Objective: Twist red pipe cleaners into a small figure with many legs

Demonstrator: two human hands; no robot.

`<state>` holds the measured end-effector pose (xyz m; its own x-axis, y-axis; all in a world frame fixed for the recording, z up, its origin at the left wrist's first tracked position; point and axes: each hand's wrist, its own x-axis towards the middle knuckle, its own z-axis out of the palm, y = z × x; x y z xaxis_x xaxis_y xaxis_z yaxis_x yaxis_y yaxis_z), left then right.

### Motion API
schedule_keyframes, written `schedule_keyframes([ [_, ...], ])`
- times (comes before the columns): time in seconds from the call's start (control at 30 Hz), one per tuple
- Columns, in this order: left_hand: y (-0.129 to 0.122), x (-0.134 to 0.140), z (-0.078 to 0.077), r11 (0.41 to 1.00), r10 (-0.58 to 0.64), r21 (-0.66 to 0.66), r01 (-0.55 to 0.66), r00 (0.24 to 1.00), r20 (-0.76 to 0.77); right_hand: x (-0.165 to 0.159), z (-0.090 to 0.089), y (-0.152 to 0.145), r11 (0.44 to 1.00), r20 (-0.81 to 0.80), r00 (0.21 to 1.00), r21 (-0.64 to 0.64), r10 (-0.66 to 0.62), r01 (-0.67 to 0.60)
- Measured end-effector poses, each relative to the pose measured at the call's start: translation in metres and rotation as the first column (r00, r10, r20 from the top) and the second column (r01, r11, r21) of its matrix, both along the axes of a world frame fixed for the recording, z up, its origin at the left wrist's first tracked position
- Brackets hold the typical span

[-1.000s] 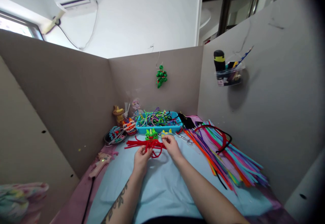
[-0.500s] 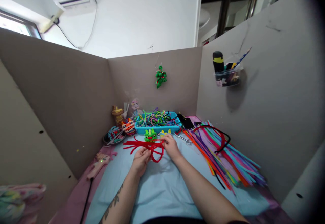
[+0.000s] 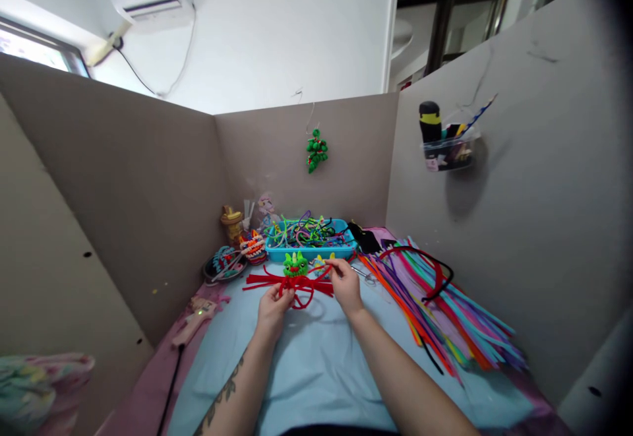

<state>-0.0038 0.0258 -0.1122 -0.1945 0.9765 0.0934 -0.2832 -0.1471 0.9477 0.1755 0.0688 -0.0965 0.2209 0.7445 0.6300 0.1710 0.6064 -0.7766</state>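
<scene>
Red pipe cleaners (image 3: 264,280) form a bundle with loops, held above the blue cloth. My left hand (image 3: 275,304) is closed, pinching the bundle between thumb and fingers near the loops. My right hand (image 3: 345,284) pinches the end of one red strand that runs up and right from the bundle. Just behind the red strands sits a green dragon-like head (image 3: 295,264) made of pipe cleaners, with a red mouth. A yellow and blue piece (image 3: 322,263) beside it is partly hidden by my right hand.
Behind stands a blue basket (image 3: 309,252) of pipe cleaner scraps. Long coloured pipe cleaners (image 3: 435,311) lie at the right, with scissors (image 3: 364,272) near them. A corded pink glue gun (image 3: 195,324) and a dark bowl (image 3: 223,271) are at the left. Grey panels enclose the table.
My right hand has moved slightly right, drawing its red strand away from the bundle. The red loop looks smaller and lower strands now show on the right. The view has shifted slightly.
</scene>
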Motion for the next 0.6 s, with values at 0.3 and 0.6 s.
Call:
schedule_keyframes([
  [0.3, -0.001, 0.0, -0.001, 1.0, -0.024, 0.012, 0.023, 1.0, 0.014, 0.005, 0.007, -0.007, 0.994, -0.003, 1.0, 0.106, -0.029, 0.029],
  [0.6, -0.003, 0.003, 0.003, 0.997, -0.071, -0.012, 0.071, 0.997, 0.003, 0.001, 0.01, -0.015, 0.991, 0.004, 0.997, 0.109, 0.08, -0.08],
])
